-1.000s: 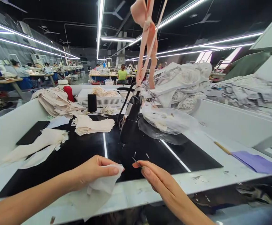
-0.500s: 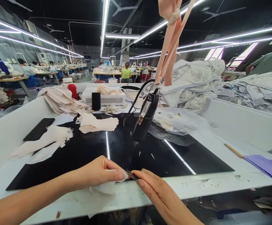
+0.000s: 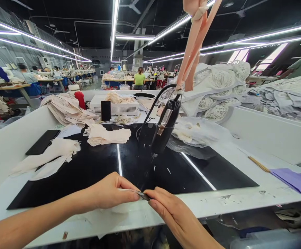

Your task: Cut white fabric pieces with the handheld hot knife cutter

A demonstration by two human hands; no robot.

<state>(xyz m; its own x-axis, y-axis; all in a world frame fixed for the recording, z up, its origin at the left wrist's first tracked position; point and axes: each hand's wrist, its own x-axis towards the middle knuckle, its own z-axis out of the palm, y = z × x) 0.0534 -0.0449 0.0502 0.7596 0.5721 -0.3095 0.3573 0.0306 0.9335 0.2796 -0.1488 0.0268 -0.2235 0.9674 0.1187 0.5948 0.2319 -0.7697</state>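
My left hand point(image 3: 109, 191) is closed at the front edge of the black board, pinching a thin piece of white fabric point(image 3: 124, 189); most of the fabric is hidden behind the fingers. My right hand point(image 3: 170, 207) grips a small dark metal tool point(image 3: 144, 196) that looks like thread snips, its handle covered by the palm. The tool's tip meets the left fingertips at the fabric's edge. Just beyond both hands, a black corded handheld device point(image 3: 165, 128) hangs tilted from pink elastic straps point(image 3: 193, 48).
The black board point(image 3: 93, 173) lies on a white table with raised sides. On it are a stack of cream fabric pieces point(image 3: 109, 134), loose cream pieces point(image 3: 55, 152) and a plastic bag point(image 3: 199, 133). A phone point(image 3: 43, 141) lies left, a purple cloth point(image 3: 294, 180) right. White lace garments point(image 3: 218, 86) are piled behind.
The hanging device has swung slightly right. My hands stay in nearly the same place; the tool's tip has shifted slightly left and down, and less of the white fabric shows.
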